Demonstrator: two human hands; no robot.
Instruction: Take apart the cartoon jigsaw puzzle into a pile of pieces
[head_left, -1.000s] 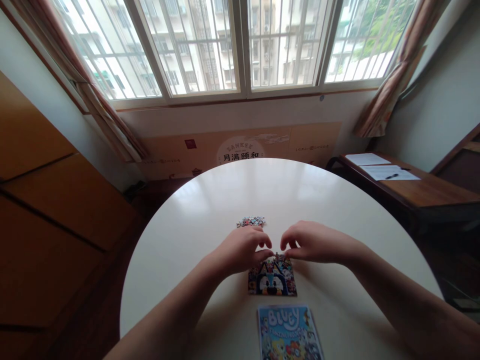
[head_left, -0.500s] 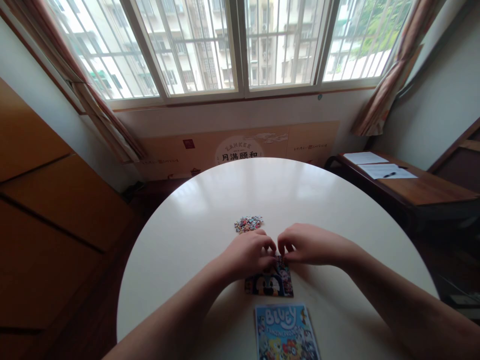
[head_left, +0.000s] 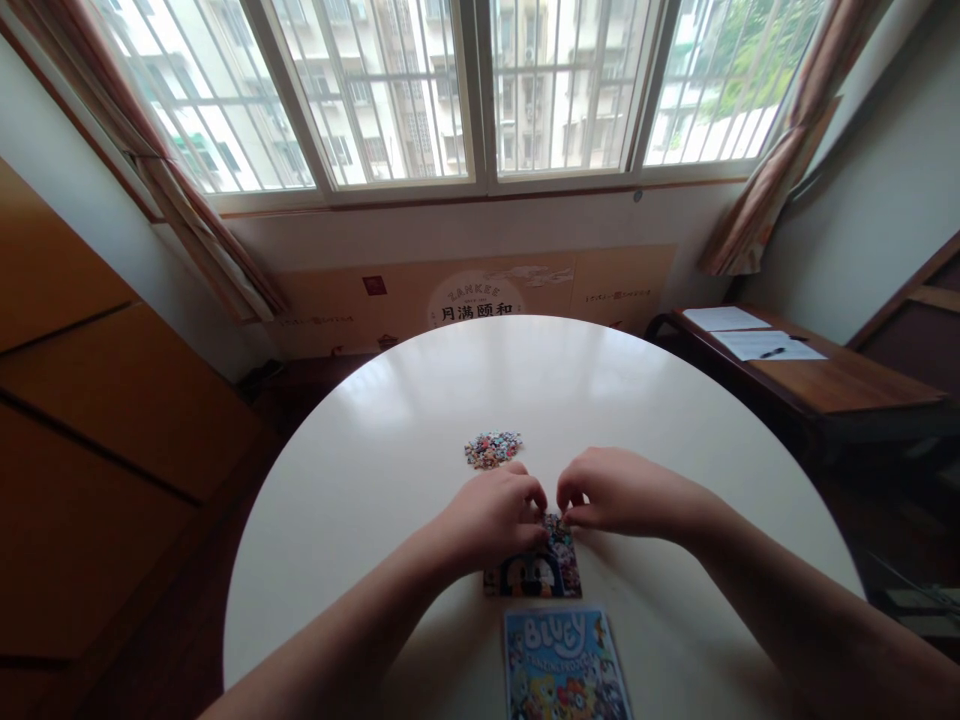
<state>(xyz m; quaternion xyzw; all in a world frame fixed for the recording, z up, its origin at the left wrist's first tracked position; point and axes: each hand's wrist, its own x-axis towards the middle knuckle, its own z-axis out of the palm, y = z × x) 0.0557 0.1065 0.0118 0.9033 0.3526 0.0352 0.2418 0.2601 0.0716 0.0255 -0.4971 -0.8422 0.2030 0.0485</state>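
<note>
My left hand [head_left: 496, 515] now hides more of the dog picture [head_left: 561, 578] toward eleven o'clock; my right hand [head_left: 611, 487] curls at one. I can't tell either's grip.

Bright window [head_left: 562, 95] backlight; glare on tabletop [head_left: 375, 430]; dim corners; edges stretched

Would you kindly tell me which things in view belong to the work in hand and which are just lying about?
Work in hand: blue-dog jigsaw puzzle, at the left hand and right hand; heap of jigsaw pieces; probably the Bluey picture sheet.
Lying about: paper sheets and dark pen, on the wooden side table.
</note>
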